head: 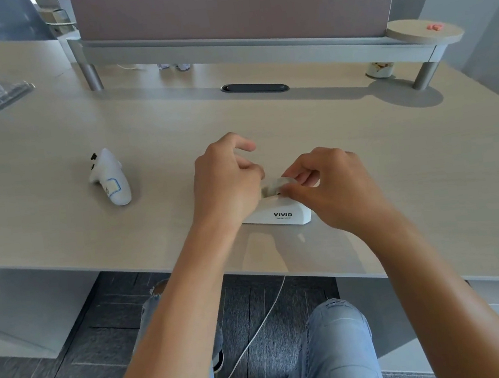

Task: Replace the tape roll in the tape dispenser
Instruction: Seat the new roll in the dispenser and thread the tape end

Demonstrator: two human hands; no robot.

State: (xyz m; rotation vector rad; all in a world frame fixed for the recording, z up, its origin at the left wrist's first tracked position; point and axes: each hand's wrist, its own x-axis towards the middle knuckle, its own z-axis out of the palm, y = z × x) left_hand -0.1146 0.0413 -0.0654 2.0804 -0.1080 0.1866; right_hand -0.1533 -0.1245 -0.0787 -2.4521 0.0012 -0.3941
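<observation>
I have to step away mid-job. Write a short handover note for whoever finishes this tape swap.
Left hand and right hand: both pinch the translucent tape roll from either side.
Roll sits at the top opening of the white plastic VIVID tape dispenser, which stands near the front edge of the pale wooden desk.
Done: roll brought to the dispenser.
Left: whether it is fully seated cannot be told; press it in, then thread the tape end.

Both hands (275, 182) on tape roll (274, 185)

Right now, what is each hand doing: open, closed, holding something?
Left hand: closed, fingers pinching the tape roll above the white tape dispenser.
Right hand: closed, fingertips pinching the same roll from the other side.
</observation>
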